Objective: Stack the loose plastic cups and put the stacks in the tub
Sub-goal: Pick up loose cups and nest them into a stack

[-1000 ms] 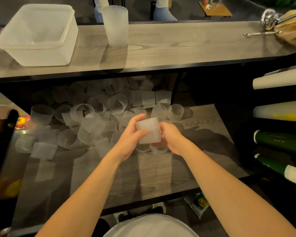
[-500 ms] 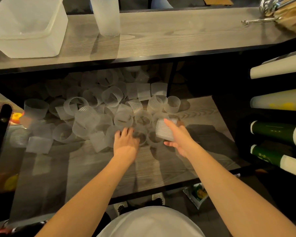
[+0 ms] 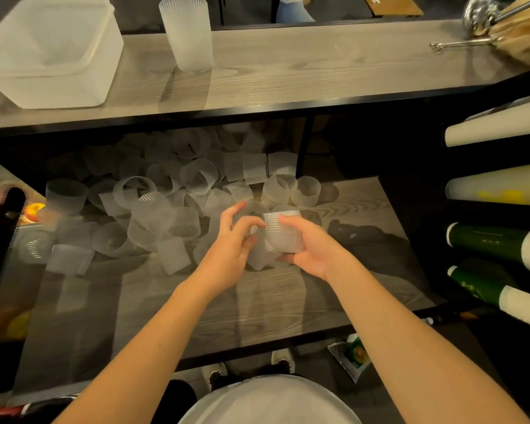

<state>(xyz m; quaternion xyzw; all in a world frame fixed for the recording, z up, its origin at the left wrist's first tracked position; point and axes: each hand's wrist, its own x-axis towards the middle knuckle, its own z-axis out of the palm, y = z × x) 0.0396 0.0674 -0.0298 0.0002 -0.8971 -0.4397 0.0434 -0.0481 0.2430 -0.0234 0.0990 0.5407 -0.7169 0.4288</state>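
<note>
Nesting cups, the person's right hand (image 3: 311, 250) grips a short ribbed stack (image 3: 280, 235) above the lower shelf's (image 3: 257, 301) middle while the left hand (image 3: 231, 247) pinches another cup (image 3: 253, 229) against it, the tub (image 3: 48, 53) waiting at the tabletop's (image 3: 318, 65) left end.

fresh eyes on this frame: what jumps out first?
The heap of loose ribbed cups strewn over the lower shelf, left of centre. In front of it, the right hand has a grip on a short stack of cups, and the left hand brings another cup to it. On the upper shelf the tub stands at far left, with a tall cup stack beside it.
</note>
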